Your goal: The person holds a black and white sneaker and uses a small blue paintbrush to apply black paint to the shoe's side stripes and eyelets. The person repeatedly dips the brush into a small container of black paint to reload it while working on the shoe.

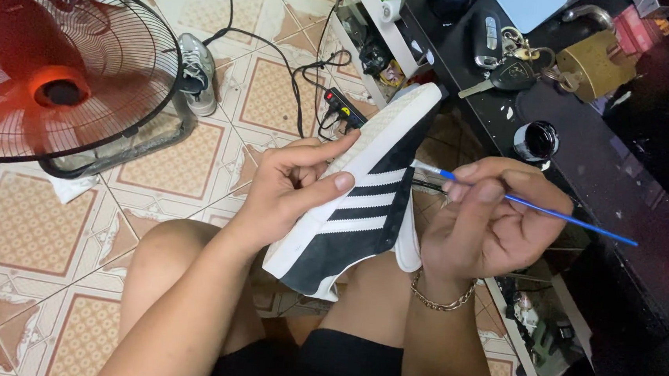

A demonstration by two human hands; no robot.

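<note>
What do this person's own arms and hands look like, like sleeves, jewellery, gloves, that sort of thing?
Both arms are bare, with no sleeves in view, and neither hand wears a glove. The left hand shows no ring, watch or band. The right hand has a metal chain bracelet of gold-toned links at the wrist. No rings can be made out on its fingers.

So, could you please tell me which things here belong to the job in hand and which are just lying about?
In use: black sneaker in left hand; blue paintbrush in right hand; small paint jar.

Lying about: fan, keys, padlock, power strip, grey shoe.
</note>
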